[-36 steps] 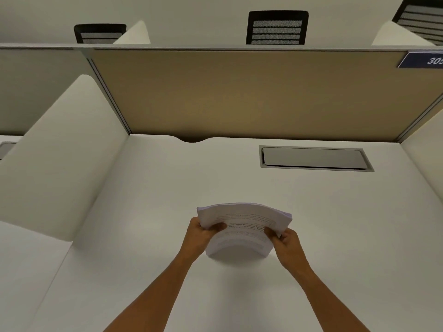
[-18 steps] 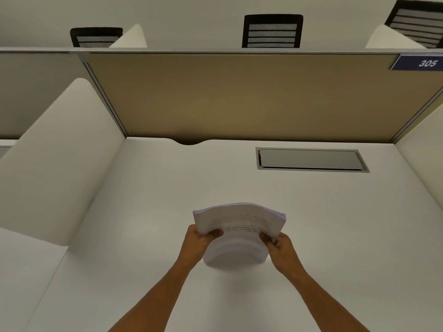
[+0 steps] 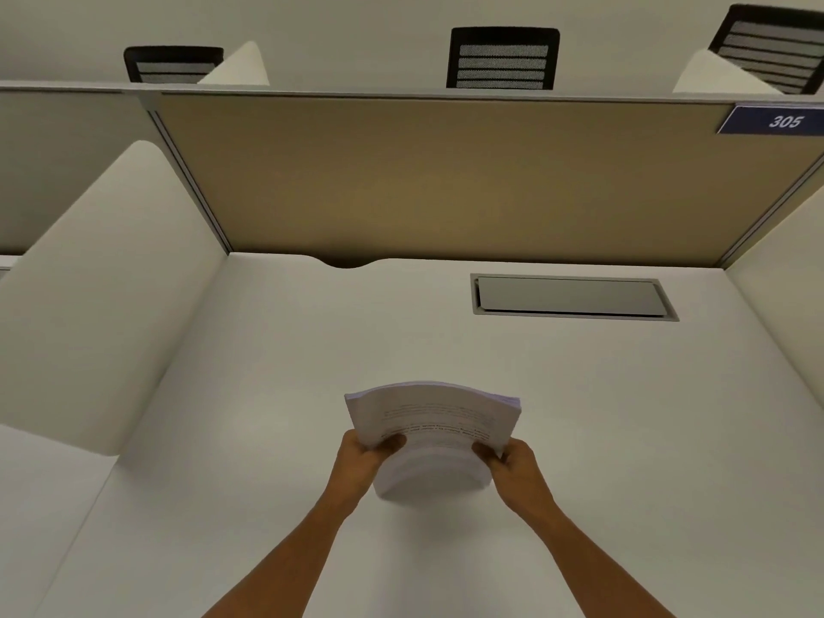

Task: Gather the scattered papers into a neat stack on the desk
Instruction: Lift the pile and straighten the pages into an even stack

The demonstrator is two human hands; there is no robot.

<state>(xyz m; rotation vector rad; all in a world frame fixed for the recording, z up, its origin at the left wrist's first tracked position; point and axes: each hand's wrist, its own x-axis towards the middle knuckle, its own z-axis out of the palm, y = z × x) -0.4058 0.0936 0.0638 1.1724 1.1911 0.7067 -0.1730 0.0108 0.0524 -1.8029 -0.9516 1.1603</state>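
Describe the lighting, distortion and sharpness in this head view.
Head view: soft, even light, no glare; wide-angle bending of the tan fabric partition; faint shadow on the white desk; text on the curved white paper stack, held by left hand and right hand, is unreadable.

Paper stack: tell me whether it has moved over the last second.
Yes, only slightly: the paper stack has drifted a little left, away from the metal hatch in the desk.

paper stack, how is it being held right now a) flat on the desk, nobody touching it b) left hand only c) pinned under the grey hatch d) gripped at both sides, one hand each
d: the left hand and right hand each grip one side of the paper stack, which bows upward between them.
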